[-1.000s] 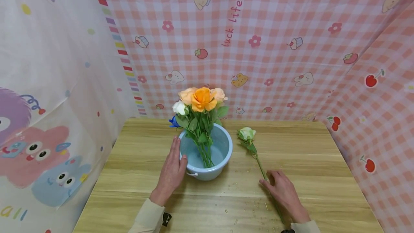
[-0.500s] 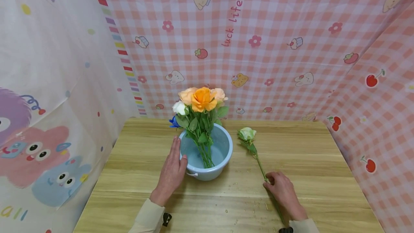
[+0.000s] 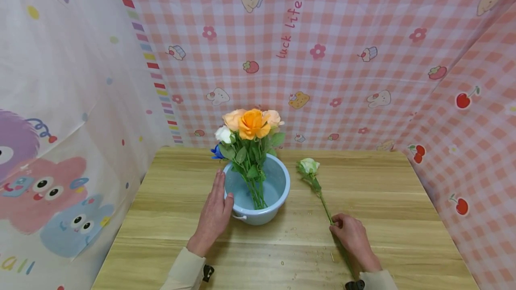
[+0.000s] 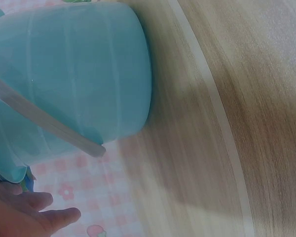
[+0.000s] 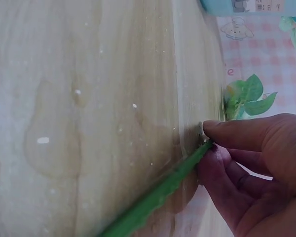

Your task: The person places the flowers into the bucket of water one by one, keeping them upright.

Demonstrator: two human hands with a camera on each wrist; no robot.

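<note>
In the head view, a light blue bucket (image 3: 287,187) stands mid-table with a leaning bunch of flowers in it. An orange rose (image 3: 253,124) tops the bunch, with peach roses, a white rose (image 3: 223,134) and a blue flower (image 3: 217,151) around it. My left hand (image 3: 213,214) rests against the bucket's left rim, fingers straight. To the right, a pale green rose (image 3: 309,165) lies along the table. My right hand (image 3: 352,238) pinches its stem (image 5: 158,195) between thumb and fingertips, as the right wrist view shows.
Small shiny specks and wet-looking patches dot the wooden table (image 3: 387,191) between bucket and rose. A handle (image 4: 49,123) hangs on the bucket's side. Checked cloth (image 3: 322,75) rises behind the table, and patterned sheets flank it.
The fingers of my right hand have closed on the rose stem, and the flower head has shifted and turned slightly. My left hand and the bucket stay put.
</note>
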